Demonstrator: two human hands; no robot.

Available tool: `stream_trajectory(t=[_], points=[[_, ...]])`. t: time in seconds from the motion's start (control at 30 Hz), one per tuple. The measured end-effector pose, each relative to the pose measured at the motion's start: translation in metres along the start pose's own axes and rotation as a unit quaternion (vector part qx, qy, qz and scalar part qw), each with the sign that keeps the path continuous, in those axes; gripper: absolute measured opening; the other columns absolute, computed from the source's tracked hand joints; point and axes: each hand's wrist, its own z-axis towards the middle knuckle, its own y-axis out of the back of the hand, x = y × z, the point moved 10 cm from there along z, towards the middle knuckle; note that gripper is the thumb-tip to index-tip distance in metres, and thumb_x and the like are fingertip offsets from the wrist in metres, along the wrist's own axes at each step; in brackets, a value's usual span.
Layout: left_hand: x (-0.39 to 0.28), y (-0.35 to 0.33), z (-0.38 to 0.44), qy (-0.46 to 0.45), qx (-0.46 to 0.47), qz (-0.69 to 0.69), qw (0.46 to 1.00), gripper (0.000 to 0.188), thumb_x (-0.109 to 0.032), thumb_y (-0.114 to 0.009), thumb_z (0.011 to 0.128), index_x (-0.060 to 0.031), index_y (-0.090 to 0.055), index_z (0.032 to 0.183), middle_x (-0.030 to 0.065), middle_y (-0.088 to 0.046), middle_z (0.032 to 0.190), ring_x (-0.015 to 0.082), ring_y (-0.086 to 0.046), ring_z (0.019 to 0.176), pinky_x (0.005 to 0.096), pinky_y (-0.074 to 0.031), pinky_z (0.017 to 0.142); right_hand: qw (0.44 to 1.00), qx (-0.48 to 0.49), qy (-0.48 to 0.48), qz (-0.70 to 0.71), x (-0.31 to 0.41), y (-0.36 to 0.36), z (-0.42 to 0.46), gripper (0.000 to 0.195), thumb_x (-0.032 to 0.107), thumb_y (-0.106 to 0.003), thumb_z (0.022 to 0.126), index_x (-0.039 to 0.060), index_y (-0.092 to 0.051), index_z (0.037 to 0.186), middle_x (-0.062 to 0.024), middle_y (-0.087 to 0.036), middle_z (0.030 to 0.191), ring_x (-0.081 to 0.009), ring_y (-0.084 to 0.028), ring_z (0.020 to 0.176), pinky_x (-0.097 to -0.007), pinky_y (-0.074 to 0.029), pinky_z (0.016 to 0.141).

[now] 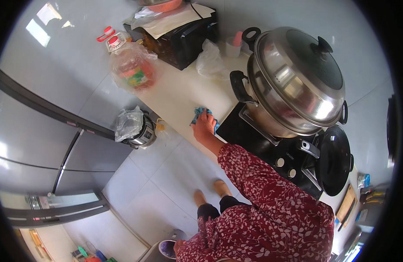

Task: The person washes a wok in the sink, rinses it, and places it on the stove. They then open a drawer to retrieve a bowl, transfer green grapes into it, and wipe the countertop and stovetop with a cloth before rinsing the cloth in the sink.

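Observation:
My right hand (204,125) presses a crumpled blue cloth (201,113) onto the pale countertop (178,95), just left of the black gas stove (260,137). Its fingers are bent over the cloth. Low in the picture, my left hand (178,246) hangs beside my body, mostly hidden by the patterned red clothing; its fingers cannot be made out. It appears near the rim of a purple-lined bin (167,249). A large lidded steel steamer pot (286,88) stands on the stove.
A plastic-wrapped jug (132,72), a black countertop oven (185,42) and a clear plastic bag (209,60) line the counter's far part. A black frying pan (334,160) sits at the stove's right. An electric pressure cooker (144,132) stands on the floor by the refrigerator (37,140).

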Motion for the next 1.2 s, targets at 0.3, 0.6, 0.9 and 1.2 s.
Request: stream_trajectory(t=[0.3,0.6,0.9,1.2], points=[[-0.08,0.065,0.105,-0.033,0.08,0.14,0.986,0.04,-0.034,-0.051,0.096,-0.0018,-0.053,0.119,0.0131,-0.062,0.104,0.025,-0.06,0.096,0.0386,-0.047,0.081,0.962,0.078,0.25,-0.072,-0.001,0.004,-0.068,0.022,0.013,-0.059,0.077,0.0057,-0.067,0.096,-0.0122,-0.054,0.118,-0.0311,-0.048,0.112,-0.0432,-0.041,0.093],[-0.193,0.176,0.245,-0.154,0.082,0.083,0.981,0.04,-0.034,-0.051,0.097,-0.002,-0.051,0.121,0.012,-0.061,0.107,0.023,-0.059,0.098,0.0376,-0.046,0.083,0.95,-0.268,-0.107,-0.123,-0.193,0.154,-0.181,0.009,0.008,-0.057,0.083,0.0036,-0.064,0.088,-0.0152,-0.06,0.095,-0.0343,-0.054,0.097,-0.0482,-0.041,0.086],[-0.238,0.092,0.272,-0.295,0.231,0.245,0.894,0.036,-0.032,-0.055,0.095,-0.0031,-0.055,0.116,0.0123,-0.064,0.104,0.0239,-0.063,0.096,0.0397,-0.049,0.076,0.846,-0.244,-0.462,-0.108,-0.221,0.088,-0.113,0.026,0.021,-0.064,0.084,0.0034,-0.067,0.103,-0.0121,-0.045,0.13,-0.039,-0.041,0.116,-0.0512,-0.037,0.095],[-0.198,0.095,0.229,-0.114,0.19,0.298,0.929,0.024,-0.025,-0.056,0.093,-0.0019,-0.06,0.088,0.0107,-0.067,0.088,0.0248,-0.065,0.083,0.0385,-0.051,0.067,0.96,-0.172,-0.218,0.04,-0.132,0.02,-0.024,0.026,0.012,-0.055,0.085,0.0008,-0.064,0.106,-0.0162,-0.053,0.129,-0.0356,-0.047,0.113,-0.049,-0.038,0.097]])
